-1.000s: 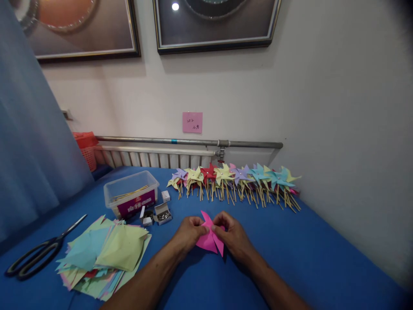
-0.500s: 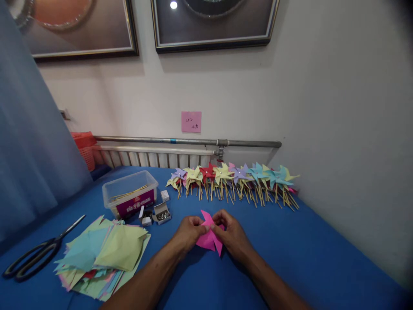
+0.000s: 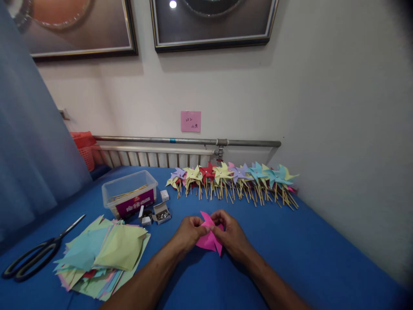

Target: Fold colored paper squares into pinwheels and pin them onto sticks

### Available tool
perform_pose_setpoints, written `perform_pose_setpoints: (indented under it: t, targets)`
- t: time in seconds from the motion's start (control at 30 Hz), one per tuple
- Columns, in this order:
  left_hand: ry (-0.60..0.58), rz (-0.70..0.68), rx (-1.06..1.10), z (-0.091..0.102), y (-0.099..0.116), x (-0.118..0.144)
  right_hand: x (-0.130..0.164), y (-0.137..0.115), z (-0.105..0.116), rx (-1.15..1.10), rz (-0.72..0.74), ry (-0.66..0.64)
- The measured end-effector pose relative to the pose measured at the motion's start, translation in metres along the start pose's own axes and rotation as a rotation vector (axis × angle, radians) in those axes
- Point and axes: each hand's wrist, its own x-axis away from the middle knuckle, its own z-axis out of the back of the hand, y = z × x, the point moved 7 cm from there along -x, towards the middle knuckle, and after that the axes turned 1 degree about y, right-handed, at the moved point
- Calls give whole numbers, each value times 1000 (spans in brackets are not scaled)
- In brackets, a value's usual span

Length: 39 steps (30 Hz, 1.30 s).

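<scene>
A bright pink paper pinwheel is held between my two hands above the blue cloth, its points folded in toward the centre. My left hand pinches its left side between thumb and fingers. On the other side my right hand grips it, thumb pressed near the middle. The thumbs cover part of the centre, so I cannot tell whether a pin is there. No stick shows on this pinwheel. Left of my hands lie small open boxes of metal pushpins and a stack of cut coloured paper.
Black-handled scissors lie at the far left. A clear plastic tub holds thin wooden sticks. Rows of pinwheels on sticks lie along the back, below a pipe and radiator. A blue curtain hangs at left.
Almost nothing differs. Both hands keep their hold on the pink pinwheel in nearly the same place, and the whole view has shifted very slightly.
</scene>
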Motion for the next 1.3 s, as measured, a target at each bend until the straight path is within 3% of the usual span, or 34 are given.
perform_pose_setpoints:
  t: [0.2, 0.43, 0.53, 0.77, 1.3]
  targets:
    - [15, -6, 31, 1, 0, -1, -2, 1, 4, 1, 8, 26]
    - [59, 22, 237, 8, 7, 3, -7, 18, 28, -116, -83, 220]
    - [81, 4, 312, 15, 10, 0, -6, 20, 20, -153, -99, 163]
    - [134, -2, 381, 30, 8, -6, 7, 10, -14, -221, -73, -121]
    - [133, -31, 188, 24, 13, -1, 6, -11, -2, 70, 55, -90]
